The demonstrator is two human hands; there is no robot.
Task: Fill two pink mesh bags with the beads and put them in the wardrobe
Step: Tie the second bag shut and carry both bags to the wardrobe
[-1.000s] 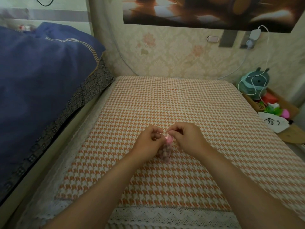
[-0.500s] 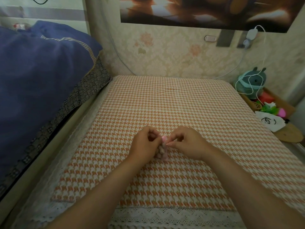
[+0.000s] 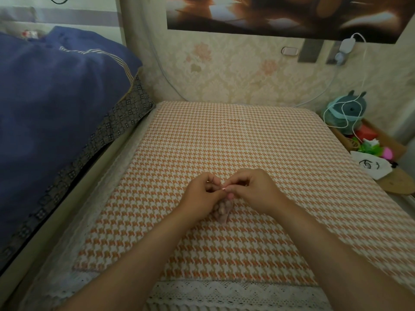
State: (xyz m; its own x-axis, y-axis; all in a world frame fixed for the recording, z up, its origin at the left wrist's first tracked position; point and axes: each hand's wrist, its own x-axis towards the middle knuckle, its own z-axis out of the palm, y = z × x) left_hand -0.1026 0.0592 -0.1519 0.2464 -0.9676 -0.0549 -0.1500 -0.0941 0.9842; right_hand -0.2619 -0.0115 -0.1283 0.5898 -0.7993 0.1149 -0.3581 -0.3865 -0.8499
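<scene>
A small pink mesh bag (image 3: 221,211) filled with pale beads hangs just above the orange houndstooth mat (image 3: 235,140), between my two hands. My left hand (image 3: 202,196) and my right hand (image 3: 251,189) meet at the bag's top, fingers curled, each pinching the neck or its drawstring. The top of the bag is hidden behind my fingertips. No second bag and no wardrobe are in view.
A blue quilt (image 3: 56,104) lies on the bed to the left. At the right edge a wooden tray (image 3: 388,142) holds a teal plush toy (image 3: 345,113), a white cable and small coloured items. A lace cloth (image 3: 224,290) borders the mat near me.
Both hands stayed together at the bag's top while their fingers shifted; the bag sank a little lower beneath the hands. The camera tilted slightly.
</scene>
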